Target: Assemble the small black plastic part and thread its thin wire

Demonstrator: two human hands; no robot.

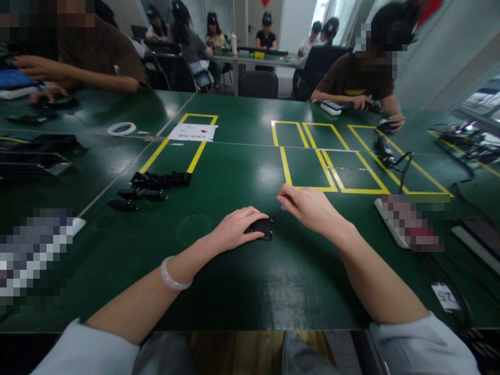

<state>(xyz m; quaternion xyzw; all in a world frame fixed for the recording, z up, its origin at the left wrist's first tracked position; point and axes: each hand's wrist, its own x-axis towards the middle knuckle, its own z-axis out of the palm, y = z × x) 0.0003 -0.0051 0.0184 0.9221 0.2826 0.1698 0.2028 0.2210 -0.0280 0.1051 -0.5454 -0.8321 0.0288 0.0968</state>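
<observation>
My left hand (237,227) lies over a small black device (262,228) on the green table (234,281), pinning it down with fingers curled around its near side. My right hand (310,208) sits just right of it, fingers pinched on a thin dark tool (278,211) whose tip points down at the device's upper right corner. A pale bracelet (172,276) circles my left wrist.
A row of similar black parts (156,183) lies to the left. Yellow tape boxes (324,156) mark the table ahead. A white card (193,132) and white ring (122,128) lie far left. Other people sit around the far edges; cables and devices (386,151) lie right.
</observation>
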